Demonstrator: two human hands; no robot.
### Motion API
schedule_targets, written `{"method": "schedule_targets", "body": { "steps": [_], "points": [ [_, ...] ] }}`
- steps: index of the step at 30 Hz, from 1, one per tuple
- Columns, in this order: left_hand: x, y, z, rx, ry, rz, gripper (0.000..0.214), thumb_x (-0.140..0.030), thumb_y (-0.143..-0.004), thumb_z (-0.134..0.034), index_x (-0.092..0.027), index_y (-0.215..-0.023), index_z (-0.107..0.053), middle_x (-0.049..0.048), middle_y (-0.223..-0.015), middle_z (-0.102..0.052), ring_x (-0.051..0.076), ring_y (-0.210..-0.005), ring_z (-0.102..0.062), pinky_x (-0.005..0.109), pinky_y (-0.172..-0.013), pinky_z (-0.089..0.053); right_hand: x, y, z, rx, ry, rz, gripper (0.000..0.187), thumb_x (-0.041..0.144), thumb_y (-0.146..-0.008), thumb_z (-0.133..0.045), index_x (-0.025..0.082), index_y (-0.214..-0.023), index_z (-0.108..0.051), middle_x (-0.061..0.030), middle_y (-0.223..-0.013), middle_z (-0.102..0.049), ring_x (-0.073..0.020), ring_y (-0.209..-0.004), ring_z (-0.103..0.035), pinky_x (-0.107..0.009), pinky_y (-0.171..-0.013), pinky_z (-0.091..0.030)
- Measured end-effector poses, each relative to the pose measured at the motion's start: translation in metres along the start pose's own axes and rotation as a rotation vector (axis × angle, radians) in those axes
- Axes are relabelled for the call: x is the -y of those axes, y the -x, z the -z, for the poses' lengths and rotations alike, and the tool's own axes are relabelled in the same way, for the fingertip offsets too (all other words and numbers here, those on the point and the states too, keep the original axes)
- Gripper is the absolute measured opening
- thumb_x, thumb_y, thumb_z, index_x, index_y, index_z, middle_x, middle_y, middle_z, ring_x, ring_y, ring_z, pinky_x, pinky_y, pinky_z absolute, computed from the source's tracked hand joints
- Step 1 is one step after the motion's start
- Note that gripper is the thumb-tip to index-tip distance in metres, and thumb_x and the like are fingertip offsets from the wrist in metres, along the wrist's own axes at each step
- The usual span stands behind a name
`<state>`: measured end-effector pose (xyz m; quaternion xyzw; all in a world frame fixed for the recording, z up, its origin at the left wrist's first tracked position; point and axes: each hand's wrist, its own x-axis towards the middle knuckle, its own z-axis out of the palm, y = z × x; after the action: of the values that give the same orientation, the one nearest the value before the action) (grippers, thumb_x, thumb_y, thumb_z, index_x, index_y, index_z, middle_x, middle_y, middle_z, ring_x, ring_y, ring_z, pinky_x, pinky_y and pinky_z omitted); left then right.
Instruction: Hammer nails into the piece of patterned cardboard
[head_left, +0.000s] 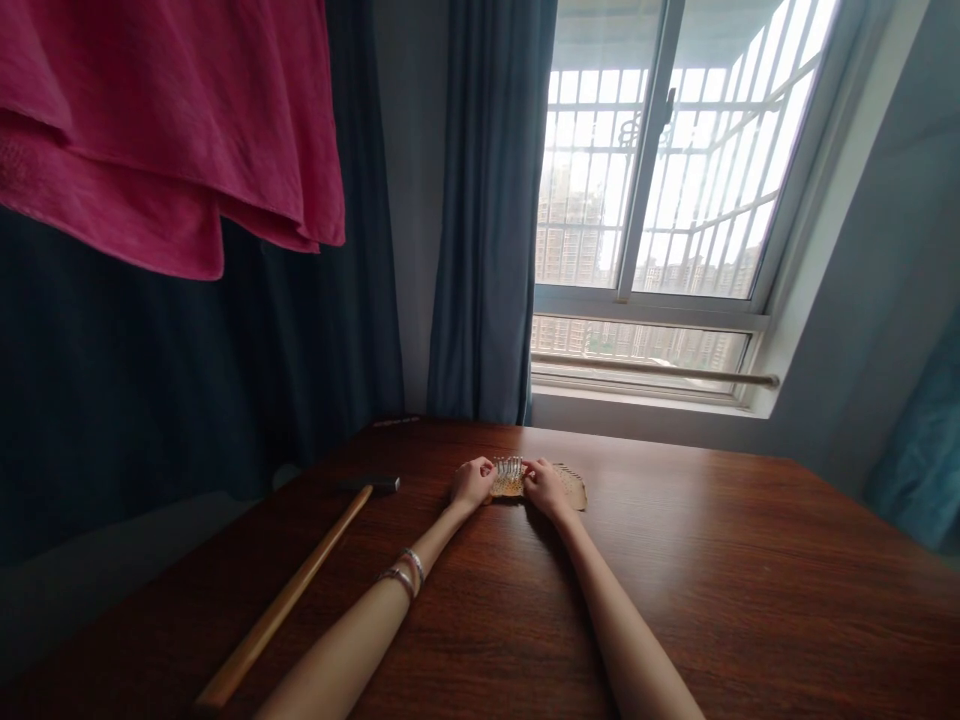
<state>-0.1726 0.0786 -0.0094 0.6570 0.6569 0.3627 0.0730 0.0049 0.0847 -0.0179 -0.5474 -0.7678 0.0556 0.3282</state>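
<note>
A small tan piece of cardboard [510, 490] lies on the table in front of me, with a row of thin, shiny nails [508, 464] standing up from it. My left hand [472, 483] is closed at the cardboard's left end, fingers curled in and pinching there. On the other side, my right hand [545, 486] is also closed, its fingertips against the right end of the nail row. Part of the cardboard, with more small nails or holes, shows beyond my right hand. Exactly what each fingertip grips is too small to make out.
A hammer [292, 592] with a wooden handle and dark metal head lies left of my left arm on the brown wooden table [720, 570]. Dark blue curtains [484, 210] and a barred window stand behind. A pink towel [180, 130] hangs at upper left.
</note>
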Motion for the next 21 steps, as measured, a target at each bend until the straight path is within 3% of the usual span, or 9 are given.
{"method": "schedule_targets", "body": {
  "steps": [11, 21],
  "points": [
    [0.007, -0.004, -0.005, 0.041, 0.057, -0.004, 0.023, -0.03, -0.074, -0.057, -0.018, -0.09, -0.07, 0.0073, -0.088, -0.069, 0.017, -0.08, -0.062, 0.025, -0.071, -0.042, 0.002, -0.011, -0.009, 0.02, -0.057, -0.068, 0.026, 0.027, -0.076, -0.05, 0.026, -0.096, -0.066, -0.0018, -0.085, -0.064, -0.0155, -0.08, -0.055, -0.023, -0.071, -0.036],
    [0.006, 0.001, -0.003, -0.031, 0.071, -0.12, 0.016, -0.024, -0.075, -0.056, -0.018, -0.078, -0.07, 0.0038, -0.084, -0.064, 0.013, -0.074, -0.058, 0.023, -0.068, -0.042, 0.012, -0.003, -0.011, -0.078, -0.024, -0.139, 0.024, 0.032, -0.083, -0.044, 0.024, -0.089, -0.066, -0.0049, -0.087, -0.063, -0.0163, -0.079, -0.055, -0.025, -0.07, -0.035]
  ]
}}
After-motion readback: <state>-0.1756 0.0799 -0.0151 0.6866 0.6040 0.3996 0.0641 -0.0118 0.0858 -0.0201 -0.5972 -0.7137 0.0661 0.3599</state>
